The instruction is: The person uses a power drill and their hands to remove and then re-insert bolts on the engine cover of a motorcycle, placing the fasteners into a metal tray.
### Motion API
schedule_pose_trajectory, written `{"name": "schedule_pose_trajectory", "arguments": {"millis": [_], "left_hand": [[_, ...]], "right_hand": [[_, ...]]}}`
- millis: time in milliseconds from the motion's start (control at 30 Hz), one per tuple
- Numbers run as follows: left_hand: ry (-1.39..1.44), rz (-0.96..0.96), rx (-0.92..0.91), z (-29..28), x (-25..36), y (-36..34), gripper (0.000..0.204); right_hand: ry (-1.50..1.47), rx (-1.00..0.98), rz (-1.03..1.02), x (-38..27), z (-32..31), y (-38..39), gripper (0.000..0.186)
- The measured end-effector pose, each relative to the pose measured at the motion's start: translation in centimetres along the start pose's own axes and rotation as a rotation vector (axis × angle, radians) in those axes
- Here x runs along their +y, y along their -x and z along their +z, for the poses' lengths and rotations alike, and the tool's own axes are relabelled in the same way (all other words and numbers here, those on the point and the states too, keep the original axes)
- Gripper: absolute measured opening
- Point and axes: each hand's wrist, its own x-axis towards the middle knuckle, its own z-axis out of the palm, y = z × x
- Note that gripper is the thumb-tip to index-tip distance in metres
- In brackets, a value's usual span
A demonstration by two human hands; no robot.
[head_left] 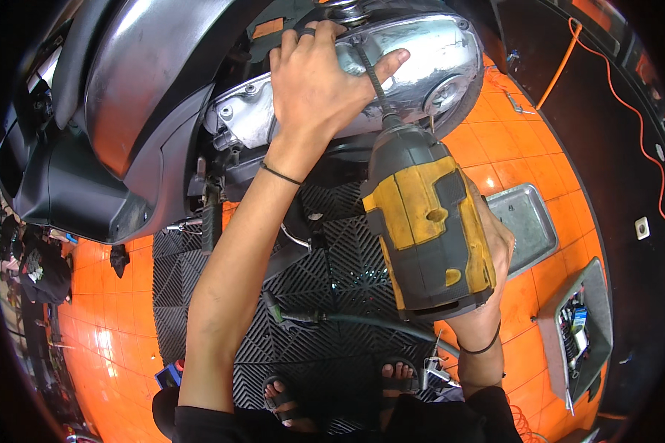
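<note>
My right hand [498, 240] grips a yellow-and-black cordless impact driver [421, 210], seen from behind; its handle and most of my fingers are hidden. From its nose a long dark extension bit [374, 83] reaches up to a bolt point near the upper edge of a silver engine side cover [430, 55] on a scooter. My left hand [314, 88] rests on that cover, fingers spread over its top edge. Its thumb stretches out past the bit. Whether the bit's tip sits on a bolt head is too small to tell.
The scooter's dark body [151, 81] fills the upper left. A metal tray [526, 229] and a grey bin of tools [580, 332] stand on the orange tiles at the right. Below lie a black ribbed mat [295, 347] and a hose-fed air tool [292, 310].
</note>
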Motion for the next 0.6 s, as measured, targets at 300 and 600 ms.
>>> {"name": "schedule_pose_trajectory", "arguments": {"millis": [300,600], "left_hand": [[0.027,-0.014,-0.025,-0.04,-0.06,-0.04,0.088],[0.054,-0.027,-0.033,0.04,-0.17,-0.13,0.088]], "right_hand": [[0.04,0.124,-0.037,-0.11,0.67,0.27,0.057],[0.151,-0.036,0.247,-0.73,0.22,0.39,0.067]]}}
